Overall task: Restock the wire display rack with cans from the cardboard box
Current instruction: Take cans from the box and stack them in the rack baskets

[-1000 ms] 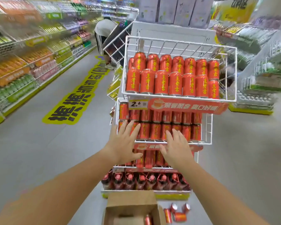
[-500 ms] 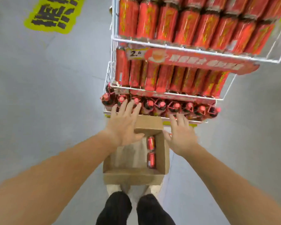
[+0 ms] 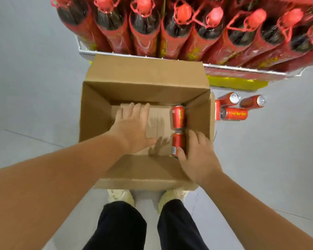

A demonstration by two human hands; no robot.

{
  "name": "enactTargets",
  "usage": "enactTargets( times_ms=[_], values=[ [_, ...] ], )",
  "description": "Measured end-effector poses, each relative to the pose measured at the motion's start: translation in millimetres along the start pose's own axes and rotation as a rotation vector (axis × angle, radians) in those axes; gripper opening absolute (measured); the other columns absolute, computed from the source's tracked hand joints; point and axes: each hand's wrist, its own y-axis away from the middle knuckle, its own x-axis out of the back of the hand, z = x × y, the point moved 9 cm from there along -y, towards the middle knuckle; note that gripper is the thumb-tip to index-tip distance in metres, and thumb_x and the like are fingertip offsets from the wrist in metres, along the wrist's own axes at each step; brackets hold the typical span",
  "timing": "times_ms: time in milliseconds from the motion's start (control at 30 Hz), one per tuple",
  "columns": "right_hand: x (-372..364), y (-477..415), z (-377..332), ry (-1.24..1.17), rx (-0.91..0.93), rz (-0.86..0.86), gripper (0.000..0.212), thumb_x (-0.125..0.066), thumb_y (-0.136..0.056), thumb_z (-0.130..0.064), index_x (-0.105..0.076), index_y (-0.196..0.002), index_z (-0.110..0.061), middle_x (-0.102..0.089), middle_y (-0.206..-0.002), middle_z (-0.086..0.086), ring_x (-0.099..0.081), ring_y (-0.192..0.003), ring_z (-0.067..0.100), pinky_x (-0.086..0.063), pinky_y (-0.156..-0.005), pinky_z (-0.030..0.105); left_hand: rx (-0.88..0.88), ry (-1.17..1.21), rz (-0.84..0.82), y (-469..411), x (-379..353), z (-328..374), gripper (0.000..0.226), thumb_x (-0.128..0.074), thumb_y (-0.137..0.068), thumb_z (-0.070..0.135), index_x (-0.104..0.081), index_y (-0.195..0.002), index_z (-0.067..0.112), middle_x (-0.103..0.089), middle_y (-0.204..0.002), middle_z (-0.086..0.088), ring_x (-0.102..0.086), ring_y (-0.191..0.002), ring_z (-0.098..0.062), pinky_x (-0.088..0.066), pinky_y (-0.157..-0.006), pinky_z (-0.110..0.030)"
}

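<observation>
Grey shop floor (image 3: 34,87) now fills the view, the upper can shelves gone from sight. Both hands have dropped into the open corrugated cardboard box (image 3: 145,69): the left hand (image 3: 132,129) spread flat, empty; the right hand (image 3: 197,156) closing on the nearer can (image 3: 177,143) of two glossy red cylinders. Loose cans (image 3: 234,113) lie beside the wire display rack (image 3: 242,68).

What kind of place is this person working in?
Most likely a shop aisle during restocking: a display rack packed with red-capped bottles, an open cardboard box holding drink cans, and loose cans on the floor.
</observation>
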Motion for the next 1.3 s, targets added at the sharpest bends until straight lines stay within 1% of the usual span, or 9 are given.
enactTargets(
  times_ms=[200, 367, 500, 633, 733, 833, 1033, 1133, 1300],
  values=[
    [-89, -58, 36, -0.112, -0.096, -0.114, 0.059, -0.049, -0.099, -0.041, -0.026, -0.151, -0.023, -0.036, -0.146, -0.001, -0.036, -0.135, 0.018, -0.036, -0.113, 0.039, -0.003, 0.071, -0.093, -89, -86, 22, 0.099, -0.052, -0.092, 0.063, 0.006, -0.160, 0.018, -0.013, -0.165, -0.011, -0.010, -0.152, -0.033, -0.013, -0.124, -0.053],
    [-147, -104, 68, -0.373, -0.430, -0.145, 0.053, -0.059, -0.096, -0.035, -0.038, -0.142, -0.019, -0.052, -0.129, 0.005, -0.056, -0.118, 0.025, -0.048, -0.103, 0.040, 0.233, 0.496, -0.199, -162, -148, 28, 0.089, -0.055, -0.092, 0.061, -0.015, -0.157, 0.016, -0.034, -0.155, -0.012, -0.039, -0.138, -0.032, -0.038, -0.109, -0.047],
    [-179, -131, 90, -0.425, -0.623, -0.173, 0.038, -0.059, -0.098, -0.032, -0.050, -0.130, -0.012, -0.061, -0.124, 0.007, -0.060, -0.116, 0.026, -0.043, -0.088, 0.027, 0.315, 0.823, -0.185, -210, -181, 42, 0.073, -0.067, -0.088, 0.055, -0.039, -0.141, 0.014, -0.056, -0.128, -0.008, -0.057, -0.113, -0.027, -0.050, -0.093, -0.041],
    [-199, -144, 97, -0.344, -0.663, -0.165, 0.043, -0.060, -0.097, -0.033, -0.050, -0.132, -0.010, -0.058, -0.133, 0.010, -0.055, -0.126, 0.027, -0.043, -0.103, 0.032, 0.323, 1.017, -0.188, -240, -202, 60, 0.057, -0.072, -0.078, 0.046, -0.059, -0.118, 0.007, -0.068, -0.103, -0.011, -0.068, -0.094, -0.029, -0.055, -0.080, -0.039],
    [-220, -146, 101, -0.386, -0.674, -0.225, 0.052, -0.066, -0.092, -0.038, -0.050, -0.133, -0.010, -0.056, -0.133, 0.011, -0.054, -0.127, 0.027, -0.042, -0.107, 0.033, 0.334, 1.035, -0.157, -252, -208, 67, 0.056, -0.067, -0.061, 0.047, -0.068, -0.100, 0.007, -0.064, -0.081, -0.008, -0.062, -0.071, -0.024, -0.048, -0.064, -0.029],
    [-238, -143, 102, -0.532, -0.744, -0.312, 0.058, -0.074, -0.085, -0.044, -0.052, -0.128, -0.012, -0.059, -0.128, 0.009, -0.059, -0.119, 0.028, -0.044, -0.096, 0.030, 0.358, 1.045, -0.164, -255, -206, 67, 0.025, -0.072, -0.065, 0.040, -0.064, -0.073, 0.018, -0.062, -0.072, -0.004, -0.057, -0.065, -0.022, -0.046, -0.063, -0.027],
    [-243, -139, 104, -0.726, -0.722, -0.261, 0.040, -0.081, -0.081, -0.035, -0.052, -0.105, -0.022, -0.059, -0.088, -0.005, -0.054, -0.077, 0.014, -0.041, -0.077, 0.025, 0.335, 1.132, -0.188, -249, -198, 42, 0.045, -0.080, -0.062, 0.052, -0.069, -0.095, 0.023, -0.074, -0.094, -0.003, -0.071, -0.088, -0.021, -0.060, -0.086, -0.038],
    [-229, -134, 100, -0.730, -0.692, -0.221, 0.043, -0.082, -0.080, -0.035, -0.050, -0.104, -0.021, -0.051, -0.082, -0.008, -0.054, -0.081, 0.016, -0.040, -0.075, 0.025, 0.287, 1.189, -0.215, -232, -185, 21, 0.038, -0.085, -0.068, 0.044, -0.069, -0.096, 0.023, -0.076, -0.098, -0.004, -0.074, -0.090, -0.020, -0.061, -0.088, -0.042],
    [-183, -110, 87, -0.718, -0.655, -0.124, 0.047, -0.084, -0.074, -0.038, -0.050, -0.100, -0.019, -0.056, -0.084, -0.006, -0.057, -0.075, 0.013, -0.041, -0.066, 0.027, 0.323, 1.279, -0.195, -172, -150, -19, 0.055, -0.087, -0.075, 0.034, -0.060, -0.121, 0.020, -0.073, -0.113, -0.003, -0.073, -0.098, -0.018, -0.057, -0.096, -0.041]
  ],
)
